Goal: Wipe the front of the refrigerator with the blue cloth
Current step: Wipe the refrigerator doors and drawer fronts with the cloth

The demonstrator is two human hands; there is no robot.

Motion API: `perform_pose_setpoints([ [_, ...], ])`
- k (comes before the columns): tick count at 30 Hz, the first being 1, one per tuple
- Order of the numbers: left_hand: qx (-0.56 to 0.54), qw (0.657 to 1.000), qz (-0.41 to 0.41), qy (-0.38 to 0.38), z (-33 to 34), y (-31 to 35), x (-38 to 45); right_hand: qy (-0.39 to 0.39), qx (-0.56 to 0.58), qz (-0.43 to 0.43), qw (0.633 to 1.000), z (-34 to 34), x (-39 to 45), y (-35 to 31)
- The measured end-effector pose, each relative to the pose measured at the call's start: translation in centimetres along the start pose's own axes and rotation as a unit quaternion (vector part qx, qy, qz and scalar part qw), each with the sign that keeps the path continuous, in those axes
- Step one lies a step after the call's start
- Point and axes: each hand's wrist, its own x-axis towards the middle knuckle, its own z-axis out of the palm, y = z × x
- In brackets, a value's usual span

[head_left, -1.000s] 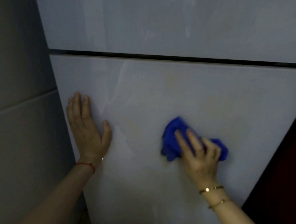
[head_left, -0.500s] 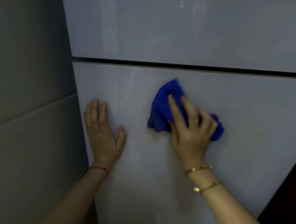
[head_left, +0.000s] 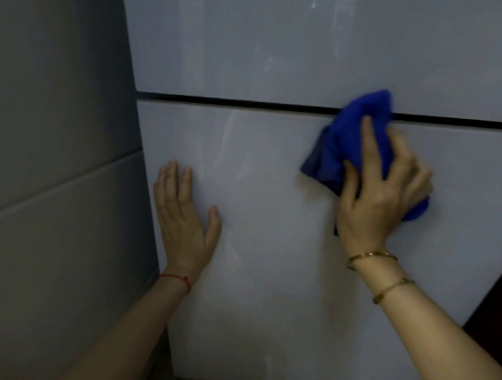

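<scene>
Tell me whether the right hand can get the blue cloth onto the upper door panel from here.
Probably yes. The right hand already presses the blue cloth across the dark gap, its top edge lapping the upper door panel. Nothing blocks the way up.

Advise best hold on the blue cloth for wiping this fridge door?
Hold the blue cloth over its bunched middle, coming from the front with a flat palm, as the right hand does. It lies crumpled flat against the fridge door, so spread fingers pin it; loose edges would probably fold under.
</scene>
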Motion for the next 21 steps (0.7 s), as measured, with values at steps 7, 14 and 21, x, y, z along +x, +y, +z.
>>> perform_pose_setpoints([
  [7,-0.028,0.999,-0.030,-0.033,-1.4,0.7,-0.2,-0.126,0.031,-0.236,0.963,-0.6,-9.3,-3.3],
  [14,-0.019,0.974,-0.126,-0.186,-8.0,3.8,1.4,-0.418,0.089,-0.026,0.904,-9.4,-7.4,-0.6],
  [21,-0.080,0.755,-0.390,-0.522,-21.6,12.3,11.6,-0.622,0.111,0.299,0.715,-24.0,6.8,0.2],
])
